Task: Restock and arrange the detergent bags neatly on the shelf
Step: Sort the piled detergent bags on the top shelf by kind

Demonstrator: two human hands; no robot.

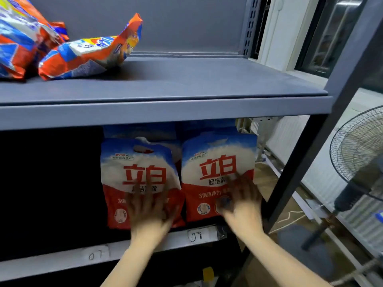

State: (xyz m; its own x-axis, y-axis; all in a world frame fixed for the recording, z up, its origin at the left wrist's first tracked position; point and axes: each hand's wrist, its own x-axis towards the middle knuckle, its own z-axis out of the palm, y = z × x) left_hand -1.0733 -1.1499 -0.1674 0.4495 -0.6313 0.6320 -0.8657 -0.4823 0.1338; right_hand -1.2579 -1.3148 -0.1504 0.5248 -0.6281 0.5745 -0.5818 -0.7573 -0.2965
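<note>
Two 立白 bags, labels 07/08, perhaps.

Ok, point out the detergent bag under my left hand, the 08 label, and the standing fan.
left detergent bag (pixel 143 172), head view, on its big red lettering.
08 label (pixel 196 236), head view, on the handwritten number.
standing fan (pixel 360 160), head view, on its wire grille.

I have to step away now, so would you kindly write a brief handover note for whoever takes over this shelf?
Left hand: open, flat against the left blue, white and red detergent bag.
Right hand: open, pressing the right matching bag.
Done: both stand upright, side by side on the lower grey metal shelf, above label 08.
Left: the space to their left looks unfilled; two orange bags lie crumpled on the upper shelf.
</note>
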